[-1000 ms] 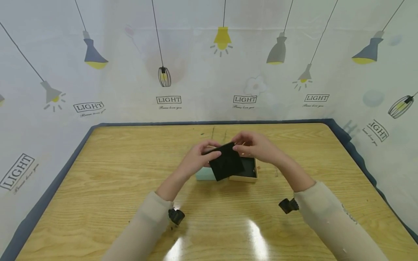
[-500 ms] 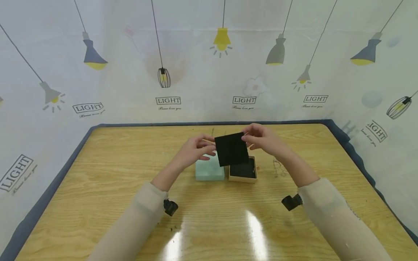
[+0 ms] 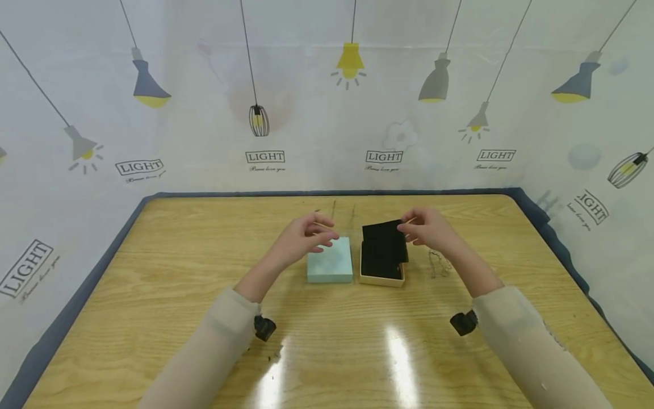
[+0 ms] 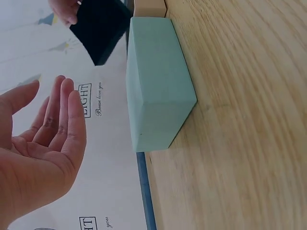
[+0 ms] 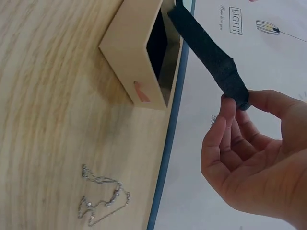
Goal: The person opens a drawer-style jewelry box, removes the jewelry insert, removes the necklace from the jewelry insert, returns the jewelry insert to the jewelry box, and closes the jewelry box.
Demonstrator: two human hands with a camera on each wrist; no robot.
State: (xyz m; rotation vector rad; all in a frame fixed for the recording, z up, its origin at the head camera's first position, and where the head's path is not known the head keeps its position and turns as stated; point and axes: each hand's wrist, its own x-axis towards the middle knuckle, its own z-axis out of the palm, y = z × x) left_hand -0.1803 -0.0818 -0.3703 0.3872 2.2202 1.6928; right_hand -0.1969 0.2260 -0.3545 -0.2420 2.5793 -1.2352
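Between thumb and fingers my right hand (image 3: 431,232) pinches a thin black square pad (image 3: 385,234) by one corner. The pad tilts over the rear of an open tan box (image 3: 380,281), whose inside shows black. In the right wrist view the pad (image 5: 211,57) appears nearly edge-on, above the box's opening. My left hand (image 3: 301,237) hovers with fingers spread and nothing in them, above the left part of a pale blue-green box or lid (image 3: 329,267). The left wrist view shows that palm (image 4: 48,143) apart from the blue-green box (image 4: 160,72).
A fine silvery chain necklace (image 5: 108,191) lies loose on the wooden table (image 3: 204,255), right of the tan box. Small dark specks (image 3: 273,357) sit near the left sleeve. A printed curtain (image 3: 317,130) hangs behind the table's far edge.
My left hand has let go of the black pad and moved left. The right hand has carried the pad right, then lowered it over the tan box.
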